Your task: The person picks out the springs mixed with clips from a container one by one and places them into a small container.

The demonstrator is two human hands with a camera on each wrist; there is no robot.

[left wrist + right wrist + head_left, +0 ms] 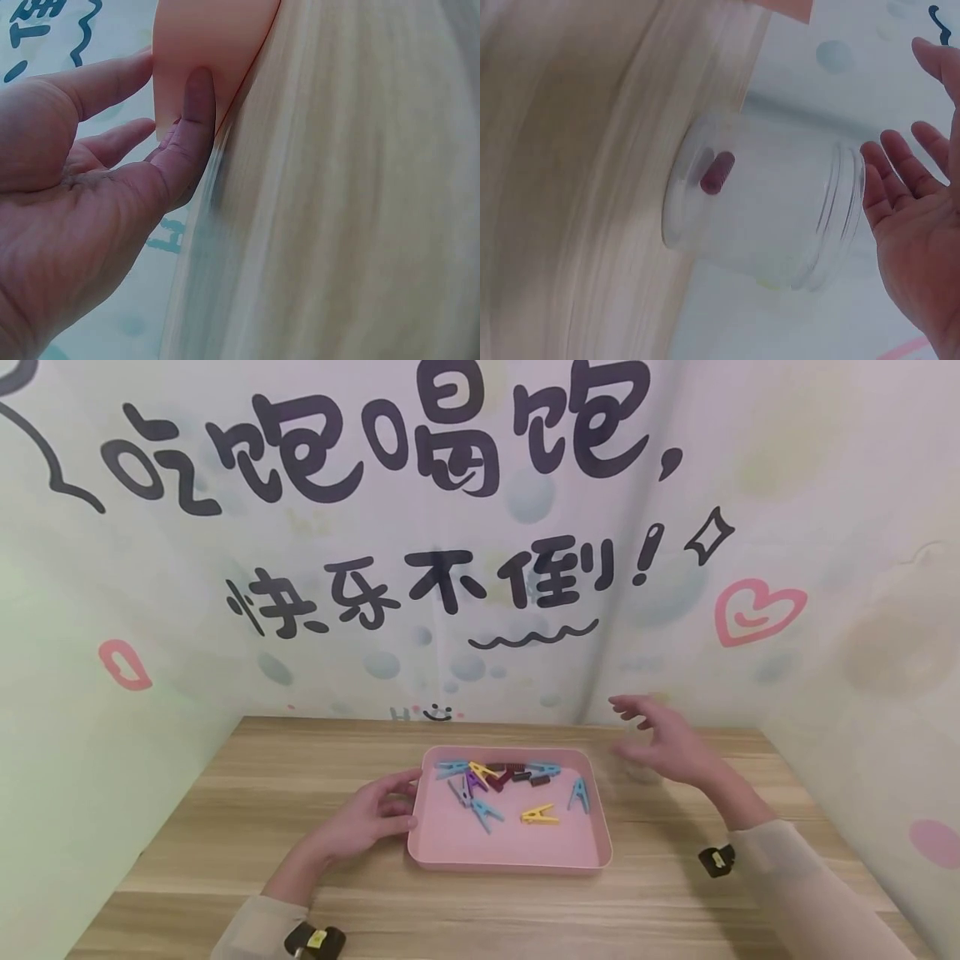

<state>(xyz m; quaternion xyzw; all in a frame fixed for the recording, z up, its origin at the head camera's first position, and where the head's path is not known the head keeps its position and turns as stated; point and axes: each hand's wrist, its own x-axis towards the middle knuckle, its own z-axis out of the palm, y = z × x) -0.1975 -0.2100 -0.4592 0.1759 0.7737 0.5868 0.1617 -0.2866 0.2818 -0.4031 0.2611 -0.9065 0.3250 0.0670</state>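
As the right hand (663,739) hangs over the mouth of a clear jar (780,206), a pink tray (453,852) of small parts lies to its left and a little nearer the person, long axis running side to side on the wooden table (315,927). Dark red pieces (540,781) cluster toward the tray's far side among blue, yellow and purple clothespins (540,814) pointing every which way. The right hand is nearer the jar, which stands upright just beyond the tray's right side; one dark red piece (718,172) lies inside, near the base. That hand is empty, its fingers apart and gently bent; whether a fingertip brushes the jar's rim cannot be told. At the opposite end, the left hand (367,814) lays loosely bent fingers against the tray's left side, touching rather than clenching it, with none of the parts in its grasp.
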